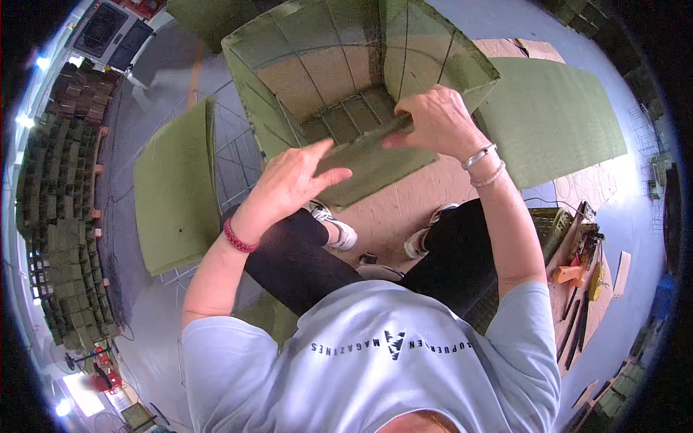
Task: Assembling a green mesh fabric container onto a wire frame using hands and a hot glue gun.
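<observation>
Box (426,61) is standing beneath and beyond your left hand (287,179) and right hand (443,124), their thumbs and forefingers sitting apart near its closest edge, its opening facing up, long axis unclear.

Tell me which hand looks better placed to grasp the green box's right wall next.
Probably the right hand: it overlaps the right wall in view, while the left hand is toward the opposite side.

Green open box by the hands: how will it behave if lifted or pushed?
Probably light for its size: the green open box is hollow, its walls look thin. Those may flex between the slender wires, which likely help hold its shape. Unlikely to roll, given its flat sides.
</observation>
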Available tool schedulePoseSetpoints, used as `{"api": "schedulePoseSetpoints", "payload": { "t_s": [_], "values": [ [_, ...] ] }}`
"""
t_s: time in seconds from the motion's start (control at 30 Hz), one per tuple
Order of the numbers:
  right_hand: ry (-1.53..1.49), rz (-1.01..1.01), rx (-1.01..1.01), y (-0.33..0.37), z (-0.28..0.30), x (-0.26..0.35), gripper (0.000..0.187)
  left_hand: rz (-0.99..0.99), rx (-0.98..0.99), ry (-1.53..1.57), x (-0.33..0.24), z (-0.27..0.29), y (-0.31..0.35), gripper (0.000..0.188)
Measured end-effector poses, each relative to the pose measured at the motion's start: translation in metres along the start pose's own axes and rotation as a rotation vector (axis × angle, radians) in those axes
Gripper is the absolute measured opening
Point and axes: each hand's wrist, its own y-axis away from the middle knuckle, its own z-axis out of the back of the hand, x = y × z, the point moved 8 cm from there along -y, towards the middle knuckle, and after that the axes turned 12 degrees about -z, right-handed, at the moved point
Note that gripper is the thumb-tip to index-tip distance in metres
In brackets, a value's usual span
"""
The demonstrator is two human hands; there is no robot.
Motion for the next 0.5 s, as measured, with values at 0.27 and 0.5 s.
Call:
{"api": "schedulePoseSetpoints", "payload": {
  "t_s": [0.27, 0.5],
  "values": [
    [-0.324, 0.263, -0.4, 0.018, 0.008, -0.008, 0.059, -0.19, -0.616, -0.235, -0.026, 0.034, 0.059, 0.029],
    [-0.6, 0.286, -0.623, 0.034, 0.02, -0.022, 0.044, -0.057, -0.441, -0.191, -0.028, -0.001, 0.03, 0.031]
  ]
}}
